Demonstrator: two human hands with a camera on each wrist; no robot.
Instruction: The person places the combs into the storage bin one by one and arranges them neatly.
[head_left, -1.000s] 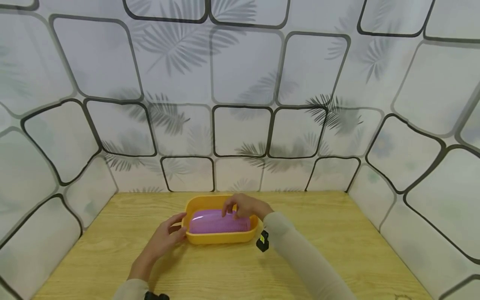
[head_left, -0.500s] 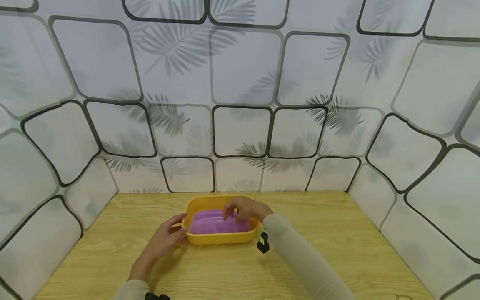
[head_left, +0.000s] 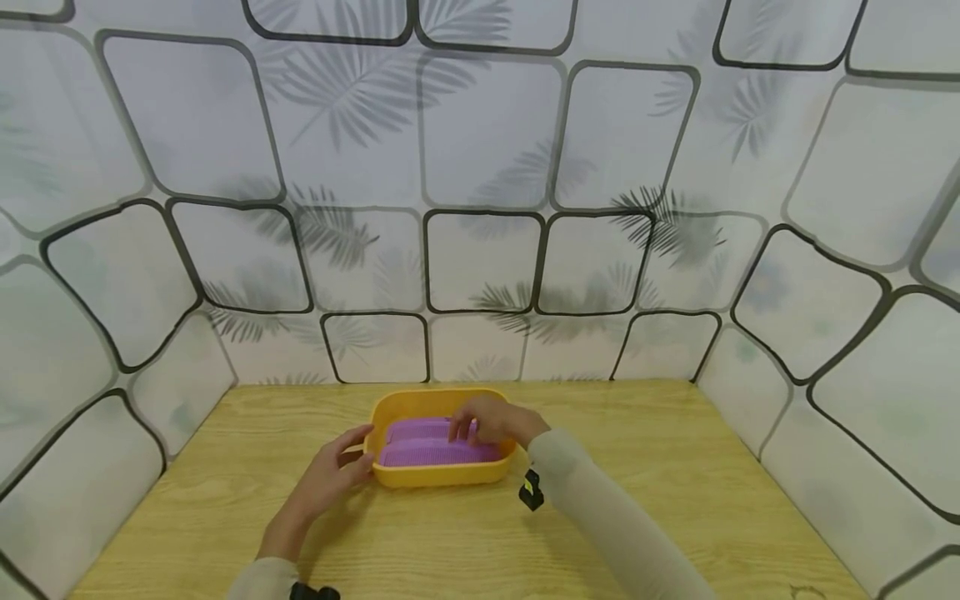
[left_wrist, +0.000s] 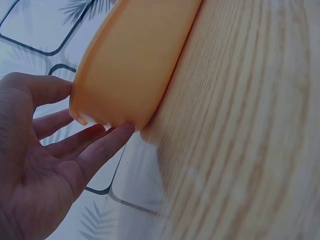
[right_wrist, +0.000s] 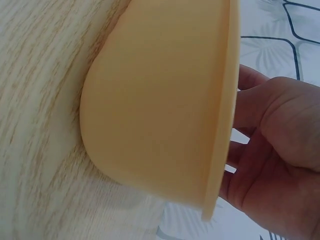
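Note:
On the table stands a yellow-orange plastic basin (head_left: 441,477) with rounded corners and a rim. Inside lies a purple ribbed plastic piece (head_left: 416,452), with a lengthwise step across its middle. My left hand (head_left: 330,472) is at the basin's left end, thumb and fingers spread; the left wrist view has its fingertips (left_wrist: 129,127) against the outer wall and rim. My right hand (head_left: 491,419) reaches over the right side into the basin, fingers bent down onto the purple piece. In the right wrist view the basin's wall hides those fingertips.
The wooden table (head_left: 450,546) extends around the basin on all sides. White curtains (head_left: 480,150) with dark rounded outlines and leaf prints stand behind it and along both sides. A small black device (head_left: 531,490) sits at the right wrist.
The purple piece has tilted: its bright highlight along the back has gone, and more of its ribbed rear part shows. My right hand shifted slightly right; the left hand stayed put.

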